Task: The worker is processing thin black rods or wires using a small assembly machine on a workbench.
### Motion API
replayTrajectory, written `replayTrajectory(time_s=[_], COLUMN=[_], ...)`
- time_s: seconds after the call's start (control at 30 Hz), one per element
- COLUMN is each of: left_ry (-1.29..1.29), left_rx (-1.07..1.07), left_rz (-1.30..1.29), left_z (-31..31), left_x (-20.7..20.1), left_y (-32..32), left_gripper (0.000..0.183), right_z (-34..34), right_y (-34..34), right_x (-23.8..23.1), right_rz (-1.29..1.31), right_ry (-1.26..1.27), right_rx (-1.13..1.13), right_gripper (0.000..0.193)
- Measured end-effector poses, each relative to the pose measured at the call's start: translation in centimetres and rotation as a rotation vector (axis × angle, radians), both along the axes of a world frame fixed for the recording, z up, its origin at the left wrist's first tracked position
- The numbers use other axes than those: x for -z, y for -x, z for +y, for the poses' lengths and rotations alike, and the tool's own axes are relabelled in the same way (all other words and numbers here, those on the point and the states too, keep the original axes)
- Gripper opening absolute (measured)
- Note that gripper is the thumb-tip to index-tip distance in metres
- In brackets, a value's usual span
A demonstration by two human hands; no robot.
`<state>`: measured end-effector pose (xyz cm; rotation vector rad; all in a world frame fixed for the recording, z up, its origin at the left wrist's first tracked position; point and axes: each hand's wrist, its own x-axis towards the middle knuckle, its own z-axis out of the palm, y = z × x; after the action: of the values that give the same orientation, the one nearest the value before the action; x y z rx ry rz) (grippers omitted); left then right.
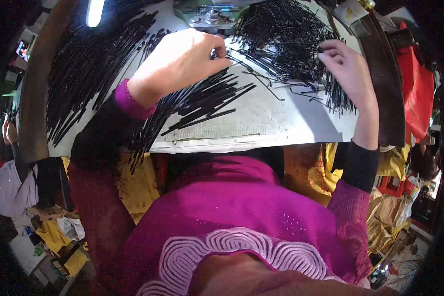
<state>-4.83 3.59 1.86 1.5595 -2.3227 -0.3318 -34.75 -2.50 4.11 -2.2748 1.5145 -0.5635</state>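
My left hand (180,61) hovers over the grey worktable (261,118), fingers pinched on a thin black strip at its fingertips, close to a metal machine part (209,17) at the table's far edge. My right hand (348,66) rests at the right side of a tangled pile of thin black wires (281,37), its fingers curled into the strands. Under and beside my left forearm lies a fan of straight black strips (202,98). A bigger heap of long black strips (91,59) covers the table's left part.
A brown wooden edge (382,69) borders the table on the right, with red cloth (417,89) beyond it. A lit lamp (95,11) shines at the top left. Yellow fabric (325,172) hangs below the table; clutter lies on the floor at the left.
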Motion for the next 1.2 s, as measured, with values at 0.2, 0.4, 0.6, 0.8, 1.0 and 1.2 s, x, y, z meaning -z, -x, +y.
replayTrajectory(time_s=[0.2, 0.4, 0.6, 0.8, 1.0, 1.2], left_ry=[0.056, 0.121, -0.070, -0.018, 0.059, -0.066], left_rx=[0.047, 0.078, -0.019, -0.016, -0.050, 0.087], left_rz=[-0.057, -0.115, 0.005, 0.068, 0.013, -0.009], left_z=[-0.7, -0.8, -1.3, -1.3, -0.4, 2.1], left_x=[1.9, 2.2, 1.3, 1.4, 1.1, 1.0], left_y=[-0.4, -0.3, -1.4, -3.0, -3.3, -3.4], left_gripper=[0.023, 0.021, 0.019, 0.019, 0.022, 0.023], right_z=[1.3, 0.9, 0.3, 0.6, 0.5, 0.0], right_y=[-4.6, -7.1, -7.7, -7.8, -7.8, -7.8], right_x=[0.5, 2.7, 3.2, 3.2, 3.3, 3.3], right_rz=[0.153, 0.278, 0.354, 0.371, 0.390, 0.377], right_ry=[-0.015, 0.234, 0.215, 0.223, 0.221, 0.210], right_rx=[-0.247, -0.348, -0.339, -0.319, -0.344, -0.356], right_gripper=[0.020, 0.016, 0.013, 0.011, 0.013, 0.013])
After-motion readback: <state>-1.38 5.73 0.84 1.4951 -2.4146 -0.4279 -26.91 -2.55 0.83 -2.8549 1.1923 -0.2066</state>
